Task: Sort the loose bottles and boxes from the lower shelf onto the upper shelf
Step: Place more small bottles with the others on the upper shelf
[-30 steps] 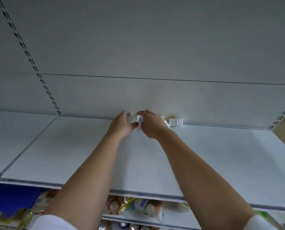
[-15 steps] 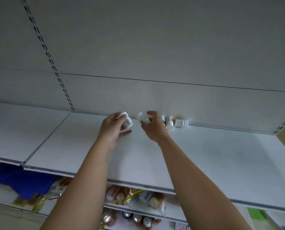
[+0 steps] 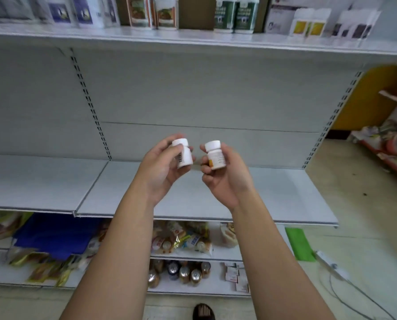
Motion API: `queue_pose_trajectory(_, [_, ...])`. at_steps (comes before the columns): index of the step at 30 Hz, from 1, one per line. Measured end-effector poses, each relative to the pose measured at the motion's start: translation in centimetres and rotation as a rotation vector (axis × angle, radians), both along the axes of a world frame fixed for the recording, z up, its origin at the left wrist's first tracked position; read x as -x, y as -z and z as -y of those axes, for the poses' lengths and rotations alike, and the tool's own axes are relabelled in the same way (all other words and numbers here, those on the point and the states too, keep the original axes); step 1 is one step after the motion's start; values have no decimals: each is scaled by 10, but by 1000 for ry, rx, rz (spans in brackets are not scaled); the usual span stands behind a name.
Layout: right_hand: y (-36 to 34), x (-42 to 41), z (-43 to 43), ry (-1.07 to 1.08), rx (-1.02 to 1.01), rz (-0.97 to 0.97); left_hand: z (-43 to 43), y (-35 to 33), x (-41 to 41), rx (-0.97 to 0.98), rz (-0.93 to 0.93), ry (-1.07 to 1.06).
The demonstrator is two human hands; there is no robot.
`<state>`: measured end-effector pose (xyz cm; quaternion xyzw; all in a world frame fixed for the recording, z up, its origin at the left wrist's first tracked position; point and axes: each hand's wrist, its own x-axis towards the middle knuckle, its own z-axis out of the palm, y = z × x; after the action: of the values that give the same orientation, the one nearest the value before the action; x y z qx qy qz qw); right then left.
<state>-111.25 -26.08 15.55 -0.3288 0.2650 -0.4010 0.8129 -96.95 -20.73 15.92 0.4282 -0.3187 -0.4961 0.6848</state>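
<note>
No word or number can be read. Above the bare shelf (image 3: pixel 285 195), the white bottle (image 3: pixel 184 155) in the left hand (image 3: pixel 160 169) shows a barcode (image 3: pixel 180 158) with digits too small to read. The second bottle (image 3: pixel 216 157) in the right hand (image 3: pixel 225 179) has an orange-and-white label (image 3: pixel 215 160) whose print is blurred. Higher still, the green bottles (image 3: pixel 235 13) carry illegible print.

The two small bottles (image 3: pixel 185 155) look of smooth white plastic with paper labels. The shelf (image 3: pixel 285 195) is matt painted metal.
</note>
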Motion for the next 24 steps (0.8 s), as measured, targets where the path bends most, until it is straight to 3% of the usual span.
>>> queue_pose_trajectory(5, [-72,38,-50,101,131,15,-36,-75,34,131,116,169])
queue_pose_trajectory(9, [-118,60,-70,192,228,-40,-51,-116,53,244,48,250])
queue_pose_trajectory(19, [-177,102,-61,298,449,-33,-28,-175,87,281,321,165])
queue_pose_trajectory(24, [-211,134,-8,355,677,-214,20,-213,104,280,415,155])
